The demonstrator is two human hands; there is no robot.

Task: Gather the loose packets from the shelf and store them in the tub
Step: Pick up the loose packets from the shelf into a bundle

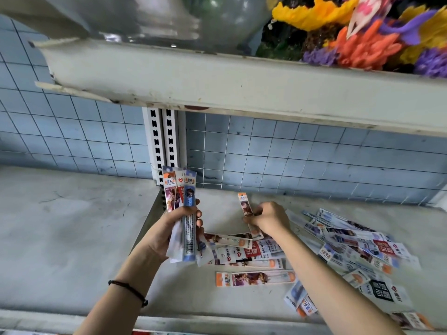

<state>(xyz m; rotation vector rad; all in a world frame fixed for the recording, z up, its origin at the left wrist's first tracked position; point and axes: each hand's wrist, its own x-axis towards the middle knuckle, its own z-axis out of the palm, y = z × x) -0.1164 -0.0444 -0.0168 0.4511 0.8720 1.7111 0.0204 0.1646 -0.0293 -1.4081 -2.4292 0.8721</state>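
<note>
My left hand (169,228) grips an upright bundle of long narrow packets (180,194), with a blue one at the front. To its right, my right hand (268,217) pinches a single orange-topped packet (245,205) and holds it upright above the shelf. Many loose packets (343,243) lie scattered flat on the grey shelf (72,238) below and to the right of both hands. One long packet (254,278) lies alone near the front. No tub is in view.
An upper shelf (217,81) overhangs close above, carrying colourful artificial flowers (362,37) and a clear plastic container (169,18). A blue tiled wall (314,151) and a slotted white upright (162,141) stand behind. The shelf's front lip (217,322) runs along the bottom.
</note>
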